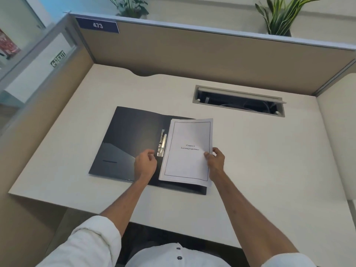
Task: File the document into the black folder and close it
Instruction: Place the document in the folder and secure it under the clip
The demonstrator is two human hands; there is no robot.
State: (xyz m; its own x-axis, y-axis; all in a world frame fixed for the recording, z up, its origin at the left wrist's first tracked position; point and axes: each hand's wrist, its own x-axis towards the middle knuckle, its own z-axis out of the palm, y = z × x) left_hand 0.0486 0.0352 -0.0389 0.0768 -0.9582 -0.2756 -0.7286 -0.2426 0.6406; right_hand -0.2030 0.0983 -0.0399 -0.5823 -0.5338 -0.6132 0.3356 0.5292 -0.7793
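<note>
**Document on the open folder, clamp not yet closed**

Head view: the black folder [125, 143] lies spread open on the pale counter [269, 160], its left cover flat and its right half almost wholly covered by the document [187, 151], a white stack with a bordered title page. The stack sits slightly askew, and its right edge reaches just past the folder's right edge. Just left of the paper, along the spine, stands the metal clamp [161, 143]; whether its lever is raised or pressed down is hard to tell from this angle.

The right hand [215, 160] pinches the document's right edge, thumb on top of the page and fingers curled beneath. The left hand [146, 162] hovers over the inside of the left cover, beside the lower end of the clamp, fingers loosely curled and holding nothing; its fingertips seem close to the lever without clearly touching it.

Risks from here, as I judge them: the paper's left edge looks to lie beside the clamp rather than under it, so pressing the lever now could miss the sheets. With only one edge pinched, the loose stack may fan or skew as it is slid left. Closing the cover over a crooked stack would crease the protruding corners. The open cable slot [238, 101] behind lies well apart.
</note>
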